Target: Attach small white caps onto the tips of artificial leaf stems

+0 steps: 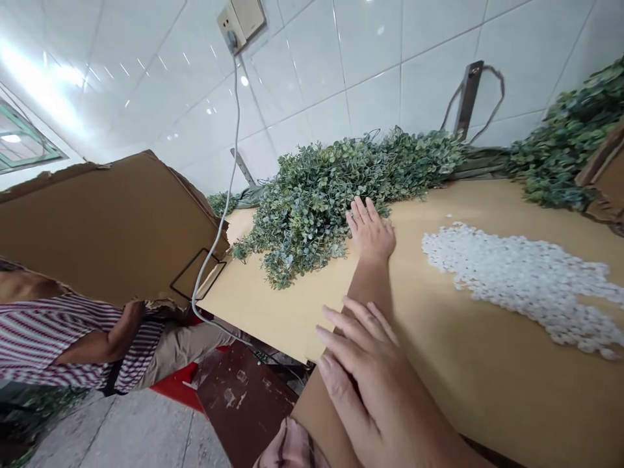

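My left hand [371, 233] lies flat and open on the light wooden table [468, 377], its fingertips touching the edge of a big pile of artificial green leafy sprigs [316, 195]. My right hand [363, 370] is closer to me, fingers stretched out and apart, hovering over or resting on my left forearm near the table's edge. It holds nothing. A spread of small white bits [526, 283] lies on the table to the right of my left hand.
More greenery [570, 140] is heaped at the far right by a cardboard box [604, 175]. A large cardboard sheet [97, 224] stands at the left, with a white cable [220, 224] hanging in front. A person in a striped shirt [73, 331] sits at the lower left.
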The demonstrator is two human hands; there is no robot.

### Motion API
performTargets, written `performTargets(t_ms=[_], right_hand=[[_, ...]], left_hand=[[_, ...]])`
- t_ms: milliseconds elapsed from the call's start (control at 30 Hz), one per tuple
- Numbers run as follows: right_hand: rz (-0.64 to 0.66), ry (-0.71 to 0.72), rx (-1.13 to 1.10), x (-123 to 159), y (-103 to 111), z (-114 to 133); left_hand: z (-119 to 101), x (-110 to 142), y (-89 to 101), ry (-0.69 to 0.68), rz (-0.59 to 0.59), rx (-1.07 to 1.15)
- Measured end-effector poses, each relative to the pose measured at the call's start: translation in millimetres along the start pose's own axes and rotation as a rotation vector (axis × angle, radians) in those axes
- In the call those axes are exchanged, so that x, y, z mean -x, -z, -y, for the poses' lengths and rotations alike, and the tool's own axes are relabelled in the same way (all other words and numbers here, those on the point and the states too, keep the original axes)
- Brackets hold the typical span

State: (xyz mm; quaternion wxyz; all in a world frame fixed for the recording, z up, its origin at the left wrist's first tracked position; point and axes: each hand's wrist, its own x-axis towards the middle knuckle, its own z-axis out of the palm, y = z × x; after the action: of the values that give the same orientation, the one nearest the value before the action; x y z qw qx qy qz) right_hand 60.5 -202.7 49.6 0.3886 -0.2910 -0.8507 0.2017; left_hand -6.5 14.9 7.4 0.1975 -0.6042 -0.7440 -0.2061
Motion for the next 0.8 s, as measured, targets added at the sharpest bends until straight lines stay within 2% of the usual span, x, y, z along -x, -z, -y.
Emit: performTargets(t_ms=[67,200,367,467,567,700,800], right_hand=[[0.016,0.093,-0.028,3,2,1],[-0.031,0.23,-0.031,8,0,-5],[-0.058,0.482,-0.016,15,-3,-9],[-0.059,0.509,-0.117,14,-2,-7],[-0.001,0.533,-0.26,5,3,-5],[0.139,0.5,-0.32,-14,10,-6],[0.214,0.532,-0.315,-26,10,-13]], left_hand=[[-1,-3,0.4,-0.025,0.004,0.003],[-3,-8,0.0,-0.137,0.0,0.033],[-5,-13,-3.0,-0.252,-0.005,0.034],[-6,-13,-1.8,-0.296,-0.029,-0.112],[-7,-12,2.8,-0.367,-0.025,-0.258],[-7,-10,7.5,-0.449,-0.02,-0.241],[-6,-10,8.0,-0.474,-0.013,-0.179]])
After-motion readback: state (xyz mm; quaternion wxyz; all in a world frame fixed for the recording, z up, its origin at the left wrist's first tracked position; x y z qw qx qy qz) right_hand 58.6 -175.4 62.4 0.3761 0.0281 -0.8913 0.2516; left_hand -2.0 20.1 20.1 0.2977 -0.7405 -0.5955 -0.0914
